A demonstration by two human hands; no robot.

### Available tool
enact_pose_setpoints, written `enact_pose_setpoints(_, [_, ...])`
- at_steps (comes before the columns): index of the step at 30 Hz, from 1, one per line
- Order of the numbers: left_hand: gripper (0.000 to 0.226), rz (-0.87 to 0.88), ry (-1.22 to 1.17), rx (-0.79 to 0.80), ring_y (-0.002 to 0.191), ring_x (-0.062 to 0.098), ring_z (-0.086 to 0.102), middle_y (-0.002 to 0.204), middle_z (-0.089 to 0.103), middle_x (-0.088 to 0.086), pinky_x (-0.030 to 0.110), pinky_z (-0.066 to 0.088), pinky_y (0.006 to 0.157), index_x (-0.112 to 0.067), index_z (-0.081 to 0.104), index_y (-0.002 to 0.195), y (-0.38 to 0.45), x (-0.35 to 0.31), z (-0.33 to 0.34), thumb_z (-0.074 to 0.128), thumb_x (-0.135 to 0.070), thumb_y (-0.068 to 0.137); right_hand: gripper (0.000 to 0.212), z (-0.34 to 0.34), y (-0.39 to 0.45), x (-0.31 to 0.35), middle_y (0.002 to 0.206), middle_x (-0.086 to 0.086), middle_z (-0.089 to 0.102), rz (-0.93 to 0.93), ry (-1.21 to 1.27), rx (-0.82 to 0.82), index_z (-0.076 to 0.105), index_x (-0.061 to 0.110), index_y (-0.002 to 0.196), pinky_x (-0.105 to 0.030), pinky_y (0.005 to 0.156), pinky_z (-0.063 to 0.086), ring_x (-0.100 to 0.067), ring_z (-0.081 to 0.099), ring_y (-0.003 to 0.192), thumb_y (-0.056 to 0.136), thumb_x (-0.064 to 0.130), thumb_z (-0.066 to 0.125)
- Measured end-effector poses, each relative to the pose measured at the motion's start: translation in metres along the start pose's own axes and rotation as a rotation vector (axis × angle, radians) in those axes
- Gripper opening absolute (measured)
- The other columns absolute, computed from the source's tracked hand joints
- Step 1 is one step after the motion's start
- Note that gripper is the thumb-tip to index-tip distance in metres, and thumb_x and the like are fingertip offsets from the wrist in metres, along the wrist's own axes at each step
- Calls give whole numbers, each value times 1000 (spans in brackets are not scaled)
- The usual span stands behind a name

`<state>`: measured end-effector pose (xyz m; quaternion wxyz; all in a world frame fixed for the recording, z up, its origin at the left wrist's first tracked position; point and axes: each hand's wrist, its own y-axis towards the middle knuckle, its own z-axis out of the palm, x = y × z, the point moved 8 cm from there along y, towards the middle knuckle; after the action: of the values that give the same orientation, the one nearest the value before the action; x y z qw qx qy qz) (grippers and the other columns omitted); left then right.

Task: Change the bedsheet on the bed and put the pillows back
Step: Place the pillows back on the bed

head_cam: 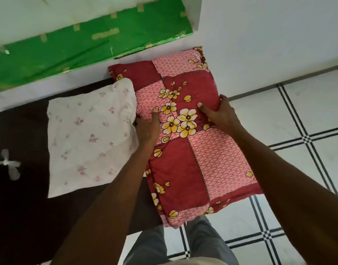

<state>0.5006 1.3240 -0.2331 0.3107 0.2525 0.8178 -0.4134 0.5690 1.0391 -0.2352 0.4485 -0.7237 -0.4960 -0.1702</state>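
A folded red and pink quilt [193, 153] with yellow flowers lies at the right end of a dark brown bed [24, 197], partly overhanging the floor. My left hand [147, 129] grips its left edge, thumb on top and fingers tucked under, beside a white pillow [87, 136] with small pink flowers. My right hand [220, 113] grips the quilt's right side, thumb on top and fingers wrapped round the edge. The pillow lies flat on the bed, touching the quilt.
A white wall with a green sheet [68, 50] taped on it stands behind the bed. A white cloth knot [9, 165] sits at the bed's left. White floor tiles [290, 115] with black lines spread to the right. My legs [164, 243] stand by the bed edge.
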Motion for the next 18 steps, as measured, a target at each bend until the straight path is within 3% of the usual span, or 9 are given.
enact_pose_setpoints(2, [84, -82, -16, -27, 132, 33, 52, 151, 49, 14, 33, 44, 97, -1, 33, 154, 5, 5, 1, 59, -57, 96, 117, -1, 8, -6, 142, -7, 60, 65, 131, 33, 43, 13, 150, -42, 105, 52, -26, 61, 125, 61, 81, 78])
enact_pose_setpoints(4, [86, -146, -61, -29, 123, 33, 58, 142, 56, 11, 34, 48, 97, -3, 42, 149, 6, 5, 0, 65, -59, 89, 115, -2, 13, -7, 135, -4, 65, 72, 200, 68, 51, 16, 144, -44, 101, 56, -23, 66, 117, 54, 81, 82])
enact_pose_setpoints(7, [107, -158, -132, -37, 110, 32, 66, 132, 65, 8, 47, 57, 96, -11, 54, 143, 1, -2, -7, 70, -71, 55, 96, -12, 9, 1, 134, -2, 65, 18, 234, 55, 51, 19, 145, -40, 98, 57, -20, 66, 114, 68, 68, 83])
enact_pose_setpoints(8, [106, -134, -138, -36, 107, 31, 67, 128, 67, 8, 48, 58, 94, -13, 56, 141, 1, -3, -8, 69, -70, 52, 92, -17, 4, 1, 133, -1, 65, 4, 260, 38, 51, 19, 145, -36, 95, 57, -18, 66, 111, 71, 65, 83])
enact_pose_setpoints(10, [92, -60, -141, -7, 107, 29, 67, 125, 68, 6, 48, 58, 95, -17, 58, 140, -10, -12, -8, 68, -66, 62, 90, -29, -8, -1, 129, 2, 66, -6, 328, 14, 52, 20, 144, -31, 88, 57, -15, 66, 104, 72, 62, 84])
enact_pose_setpoints(14, [56, 227, -110, 88, 115, 18, 65, 128, 68, -5, 42, 54, 101, -30, 57, 139, -43, -39, 6, 63, -54, 89, 90, -56, -42, -21, 124, 4, 68, 12, 442, -47, 54, 20, 143, -34, 89, 60, -14, 70, 103, 70, 62, 86])
enact_pose_setpoints(18, [56, 400, -34, 238, 119, 12, 61, 136, 62, -9, 41, 49, 106, -35, 49, 147, -78, -62, 39, 55, -58, 97, 86, -100, -90, -58, 123, 3, 71, 36, 588, -172, 56, 22, 141, -32, 83, 63, -12, 75, 97, 69, 59, 88])
